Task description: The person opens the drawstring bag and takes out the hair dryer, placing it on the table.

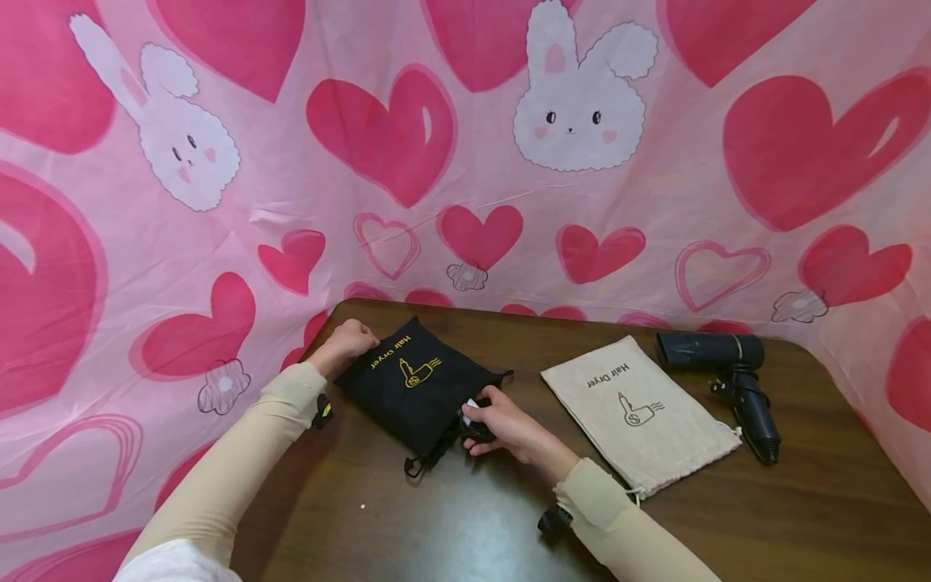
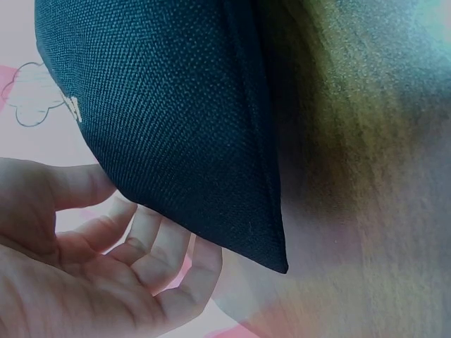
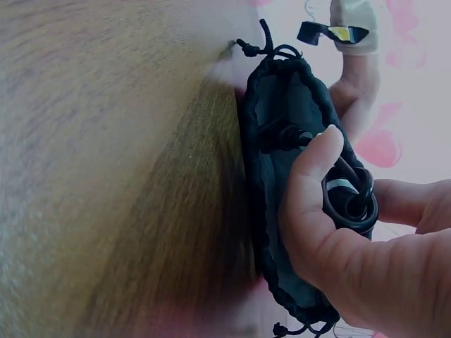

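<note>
A black drawstring bag with yellow "Hair Dryer" print lies on the table's left half. My left hand holds its closed end at the far left, thumb on one face and fingers at the edge, as the left wrist view shows. At the bag's mouth, my right hand grips a coiled black cord with a whitish band on it. The right wrist view looks into the open mouth, where a black stem joined to the cord shows. The rest of the contents is hidden in the bag.
A cream drawstring bag with the same print in dark lies flat to the right. Beside it sits a black hair dryer, its handle toward me. Behind the wooden table hangs a pink curtain with hearts and rabbits.
</note>
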`<move>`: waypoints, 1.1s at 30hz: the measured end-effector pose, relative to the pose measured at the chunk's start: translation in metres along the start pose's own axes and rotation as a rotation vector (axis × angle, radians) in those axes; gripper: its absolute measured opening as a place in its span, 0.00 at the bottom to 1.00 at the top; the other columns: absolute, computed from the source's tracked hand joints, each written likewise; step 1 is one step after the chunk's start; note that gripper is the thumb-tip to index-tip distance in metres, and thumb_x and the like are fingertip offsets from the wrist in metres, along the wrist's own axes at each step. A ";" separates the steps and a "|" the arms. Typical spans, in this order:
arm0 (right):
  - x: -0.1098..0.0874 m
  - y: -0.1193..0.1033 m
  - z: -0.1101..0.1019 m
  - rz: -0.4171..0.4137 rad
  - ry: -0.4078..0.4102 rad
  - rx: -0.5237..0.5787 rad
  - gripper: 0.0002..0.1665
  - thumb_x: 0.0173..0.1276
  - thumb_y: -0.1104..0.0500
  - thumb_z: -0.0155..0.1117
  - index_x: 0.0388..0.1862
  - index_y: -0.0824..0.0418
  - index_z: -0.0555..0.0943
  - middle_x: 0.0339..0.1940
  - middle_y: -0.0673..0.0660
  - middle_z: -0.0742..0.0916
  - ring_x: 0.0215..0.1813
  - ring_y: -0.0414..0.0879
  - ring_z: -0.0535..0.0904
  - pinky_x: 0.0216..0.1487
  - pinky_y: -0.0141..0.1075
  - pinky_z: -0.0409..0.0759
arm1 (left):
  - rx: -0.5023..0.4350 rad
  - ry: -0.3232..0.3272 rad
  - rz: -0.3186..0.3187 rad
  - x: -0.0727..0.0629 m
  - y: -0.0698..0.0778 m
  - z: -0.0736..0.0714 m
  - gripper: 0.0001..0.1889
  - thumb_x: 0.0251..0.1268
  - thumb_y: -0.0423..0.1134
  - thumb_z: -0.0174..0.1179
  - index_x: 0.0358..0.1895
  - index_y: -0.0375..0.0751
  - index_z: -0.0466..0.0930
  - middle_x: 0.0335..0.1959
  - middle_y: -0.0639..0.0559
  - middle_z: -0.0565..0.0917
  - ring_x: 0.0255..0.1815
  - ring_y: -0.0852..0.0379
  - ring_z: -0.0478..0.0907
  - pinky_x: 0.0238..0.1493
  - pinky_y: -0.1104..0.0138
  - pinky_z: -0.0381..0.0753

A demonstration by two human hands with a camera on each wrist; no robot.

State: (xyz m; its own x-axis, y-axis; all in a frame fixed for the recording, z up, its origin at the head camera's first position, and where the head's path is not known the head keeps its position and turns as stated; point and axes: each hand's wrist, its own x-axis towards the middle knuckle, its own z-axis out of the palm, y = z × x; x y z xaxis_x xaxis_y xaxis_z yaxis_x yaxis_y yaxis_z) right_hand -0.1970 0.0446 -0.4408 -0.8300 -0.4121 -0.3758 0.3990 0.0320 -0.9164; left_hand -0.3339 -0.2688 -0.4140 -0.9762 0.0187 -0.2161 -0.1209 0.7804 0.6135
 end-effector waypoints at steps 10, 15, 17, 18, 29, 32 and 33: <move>-0.002 -0.002 0.003 0.027 -0.009 -0.044 0.18 0.86 0.57 0.52 0.53 0.74 0.68 0.40 0.63 0.80 0.28 0.45 0.79 0.32 0.33 0.82 | 0.005 -0.002 0.005 0.000 0.000 -0.001 0.12 0.72 0.36 0.60 0.30 0.35 0.86 0.22 0.52 0.75 0.33 0.50 0.74 0.35 0.63 0.72; 0.000 0.000 0.002 0.011 -0.030 -0.034 0.21 0.86 0.58 0.52 0.51 0.79 0.75 0.35 0.60 0.80 0.27 0.43 0.80 0.32 0.32 0.82 | -0.001 0.007 -0.004 0.001 0.001 -0.001 0.11 0.71 0.35 0.60 0.31 0.34 0.86 0.26 0.49 0.79 0.34 0.50 0.75 0.34 0.63 0.73; 0.000 0.000 0.001 -0.002 -0.038 -0.043 0.22 0.86 0.58 0.52 0.51 0.81 0.76 0.34 0.60 0.81 0.27 0.43 0.81 0.32 0.31 0.82 | 0.002 0.009 -0.001 0.001 0.001 -0.001 0.11 0.71 0.35 0.60 0.32 0.33 0.86 0.28 0.47 0.80 0.35 0.50 0.75 0.35 0.63 0.74; 0.000 0.000 0.001 -0.005 -0.042 -0.048 0.23 0.86 0.57 0.52 0.51 0.82 0.76 0.34 0.60 0.81 0.27 0.43 0.81 0.32 0.31 0.82 | 0.005 0.010 0.000 0.001 0.001 -0.001 0.11 0.71 0.35 0.60 0.33 0.33 0.87 0.29 0.47 0.81 0.35 0.50 0.76 0.35 0.64 0.74; 0.000 0.004 0.005 -0.031 0.017 -0.058 0.14 0.85 0.59 0.53 0.49 0.71 0.65 0.36 0.62 0.81 0.25 0.43 0.80 0.29 0.32 0.81 | 0.012 0.003 0.004 0.000 0.000 0.000 0.11 0.72 0.35 0.60 0.30 0.35 0.85 0.24 0.50 0.77 0.34 0.50 0.75 0.35 0.63 0.73; -0.002 0.005 0.007 -0.046 0.044 -0.054 0.13 0.85 0.60 0.53 0.49 0.66 0.60 0.37 0.62 0.80 0.25 0.44 0.79 0.29 0.33 0.79 | 0.002 0.001 -0.005 0.000 0.000 0.001 0.11 0.72 0.35 0.61 0.30 0.35 0.85 0.24 0.51 0.77 0.34 0.50 0.75 0.35 0.63 0.73; -0.002 0.006 0.008 -0.055 0.051 -0.056 0.13 0.85 0.60 0.53 0.48 0.66 0.60 0.37 0.62 0.80 0.25 0.44 0.78 0.29 0.33 0.78 | -0.003 -0.002 -0.008 0.000 0.000 0.001 0.11 0.72 0.35 0.60 0.31 0.34 0.85 0.25 0.50 0.77 0.34 0.50 0.75 0.35 0.63 0.73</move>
State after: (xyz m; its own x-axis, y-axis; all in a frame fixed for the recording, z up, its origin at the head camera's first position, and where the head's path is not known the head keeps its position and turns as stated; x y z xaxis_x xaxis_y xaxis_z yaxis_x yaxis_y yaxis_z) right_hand -0.1898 0.0385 -0.4441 -0.8692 -0.3679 -0.3304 0.3315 0.0620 -0.9414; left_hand -0.3334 -0.2679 -0.4146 -0.9749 0.0136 -0.2224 -0.1292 0.7788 0.6138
